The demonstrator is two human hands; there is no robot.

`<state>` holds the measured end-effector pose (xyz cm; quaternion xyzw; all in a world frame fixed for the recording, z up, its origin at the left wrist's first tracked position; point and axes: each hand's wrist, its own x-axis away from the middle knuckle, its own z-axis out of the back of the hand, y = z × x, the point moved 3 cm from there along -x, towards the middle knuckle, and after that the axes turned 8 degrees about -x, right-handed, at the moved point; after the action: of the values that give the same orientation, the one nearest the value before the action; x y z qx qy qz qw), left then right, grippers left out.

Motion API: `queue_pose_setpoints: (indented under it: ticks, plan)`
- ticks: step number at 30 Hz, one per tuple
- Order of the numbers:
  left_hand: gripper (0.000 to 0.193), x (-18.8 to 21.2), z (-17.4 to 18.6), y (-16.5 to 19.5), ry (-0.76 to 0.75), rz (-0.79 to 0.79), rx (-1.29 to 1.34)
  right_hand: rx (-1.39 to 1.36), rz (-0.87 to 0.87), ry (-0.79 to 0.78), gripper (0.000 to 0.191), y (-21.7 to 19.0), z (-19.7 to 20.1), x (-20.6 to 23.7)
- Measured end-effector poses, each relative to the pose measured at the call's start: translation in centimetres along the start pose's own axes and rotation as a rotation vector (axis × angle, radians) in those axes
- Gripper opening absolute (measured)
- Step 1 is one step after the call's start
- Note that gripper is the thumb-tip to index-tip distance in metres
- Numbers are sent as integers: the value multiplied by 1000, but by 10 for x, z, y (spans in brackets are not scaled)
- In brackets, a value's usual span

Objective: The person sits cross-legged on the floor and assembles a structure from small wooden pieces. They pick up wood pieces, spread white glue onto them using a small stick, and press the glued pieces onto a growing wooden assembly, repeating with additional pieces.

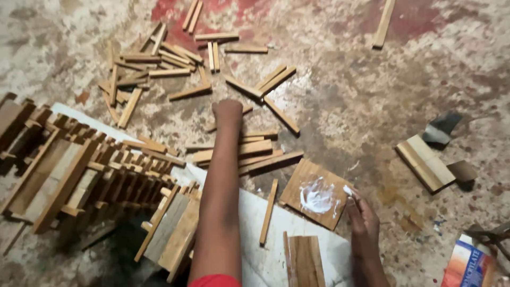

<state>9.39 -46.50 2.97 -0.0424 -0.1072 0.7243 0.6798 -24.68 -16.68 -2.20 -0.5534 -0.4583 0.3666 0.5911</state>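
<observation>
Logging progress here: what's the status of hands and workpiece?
Left hand reaching onto loose wooden strips. Right hand, white glue on fingertip, beside square wooden board smeared with white glue. Nothing between.

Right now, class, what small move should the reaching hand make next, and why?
Probably close the left hand on one wooden stick from the pile under it. The hand is stretched over loose sticks, while the right hand has white glue on a fingertip beside the smeared wooden board.
</observation>
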Motion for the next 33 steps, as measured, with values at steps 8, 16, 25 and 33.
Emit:
queue_pose_setpoints:
  ticks: [8,16,25,33]
  plan:
    - [38,58,38,46,149,-107,1107,-252,-179,-15,57,-26,-5,9]
    - [22,292,-32,135,-647,60,2497,-860,24,-426,73,-88,-8,44]
    - [23,329,24,147,-108,89,1819,-448,170,-425,79,-97,-21,41]
    - [24,333,52,150,-279,120,1597,-457,45,-162,88,-82,-20,30]
